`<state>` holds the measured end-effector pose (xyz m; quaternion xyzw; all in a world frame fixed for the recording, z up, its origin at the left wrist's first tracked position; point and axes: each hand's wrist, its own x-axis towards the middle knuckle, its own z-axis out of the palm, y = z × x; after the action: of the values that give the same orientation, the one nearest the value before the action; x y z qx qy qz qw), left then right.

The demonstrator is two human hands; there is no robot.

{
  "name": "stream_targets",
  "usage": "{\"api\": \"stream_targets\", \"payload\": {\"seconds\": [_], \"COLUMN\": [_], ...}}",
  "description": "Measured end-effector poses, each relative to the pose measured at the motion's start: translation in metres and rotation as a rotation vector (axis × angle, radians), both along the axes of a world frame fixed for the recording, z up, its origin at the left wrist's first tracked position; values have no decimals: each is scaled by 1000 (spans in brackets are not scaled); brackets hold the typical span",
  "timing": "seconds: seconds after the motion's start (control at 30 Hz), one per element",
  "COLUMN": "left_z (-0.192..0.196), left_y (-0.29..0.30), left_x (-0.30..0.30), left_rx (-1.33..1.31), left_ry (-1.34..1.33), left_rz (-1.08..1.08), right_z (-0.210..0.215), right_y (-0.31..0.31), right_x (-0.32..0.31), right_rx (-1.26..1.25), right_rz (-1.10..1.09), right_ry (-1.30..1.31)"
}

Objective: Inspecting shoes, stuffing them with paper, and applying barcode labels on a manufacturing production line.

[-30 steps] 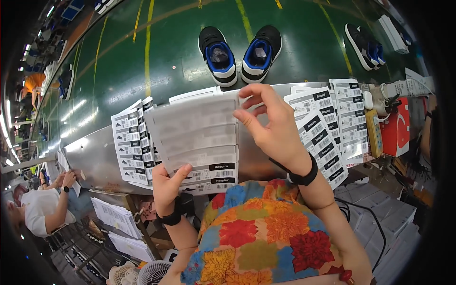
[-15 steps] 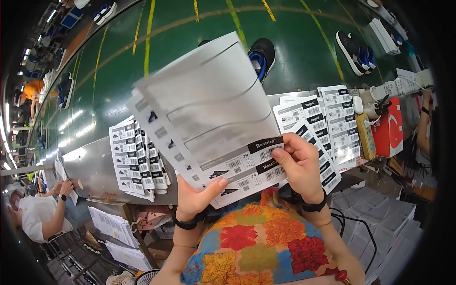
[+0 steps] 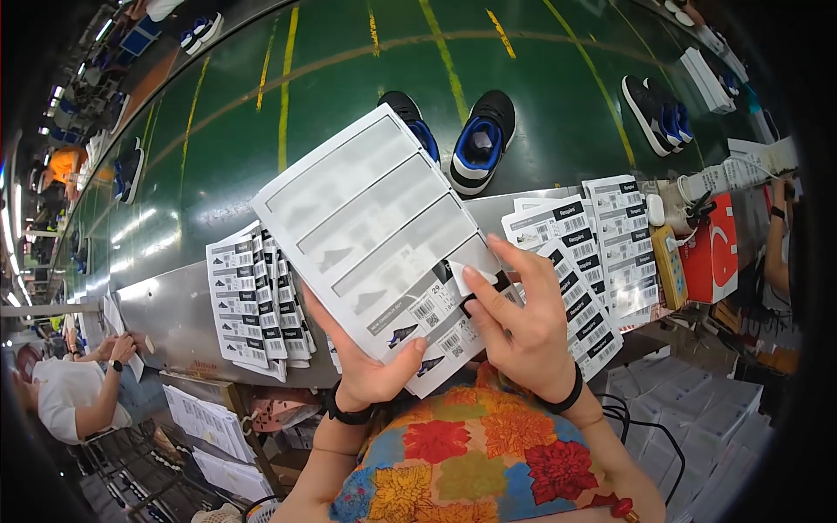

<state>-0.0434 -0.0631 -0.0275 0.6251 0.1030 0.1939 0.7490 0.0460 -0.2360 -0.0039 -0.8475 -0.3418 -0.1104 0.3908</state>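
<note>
A stack of sticker label sheets [image 3: 366,209] is held tilted in front of me; most of its upper strips are bare backing. My left hand [image 3: 370,366] grips the stack's lower left edge, thumb on top beside two printed labels with small shoe pictures. At the right end of these labels, my right hand [image 3: 527,331] has thumb and forefinger closed on the lifted white corner of a label [image 3: 460,277]. Just beyond the stack stands a pair of black shoes with blue lining, the right shoe [image 3: 484,139] fully seen and the left shoe [image 3: 410,113] partly hidden.
Label sheets lie in a left pile [image 3: 244,296] and a right pile [image 3: 575,253] on the metal ledge. More shoes [image 3: 656,113] stand on the green conveyor belt [image 3: 331,78]. A yellow power strip [image 3: 670,266] and red box [image 3: 722,244] are right; another person [image 3: 74,392] sits left.
The sheets have settled flatter and lower, uncovering the shoes behind. My right hand has moved from the sheets' right edge onto the label, whose corner is now lifted.
</note>
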Motion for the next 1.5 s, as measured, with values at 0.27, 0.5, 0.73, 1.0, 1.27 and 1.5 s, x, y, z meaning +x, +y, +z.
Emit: {"api": "stream_targets", "payload": {"seconds": [0.27,0.5,0.73,1.0,1.27,1.5], "left_z": [-18,-9,-20,-49,-37,-36], "left_y": [11,14,46,73,80,73], "left_x": [12,23,10,-16,-26,-30], "left_rx": [680,871,310,658,832,950], "left_ry": [-66,11,182,392,453,478], "left_rz": [97,11,-8,-44,-137,-100], "right_z": [-1,5,-13,-131,-101,-91], "right_y": [4,-21,9,10,18,29], "right_x": [-2,1,67,198,153,141], "right_rx": [163,180,1134,850,216,-584], "right_rz": [90,197,-237,-445,-324,-162], "right_ry": [140,-175,155,764,114,-112]}}
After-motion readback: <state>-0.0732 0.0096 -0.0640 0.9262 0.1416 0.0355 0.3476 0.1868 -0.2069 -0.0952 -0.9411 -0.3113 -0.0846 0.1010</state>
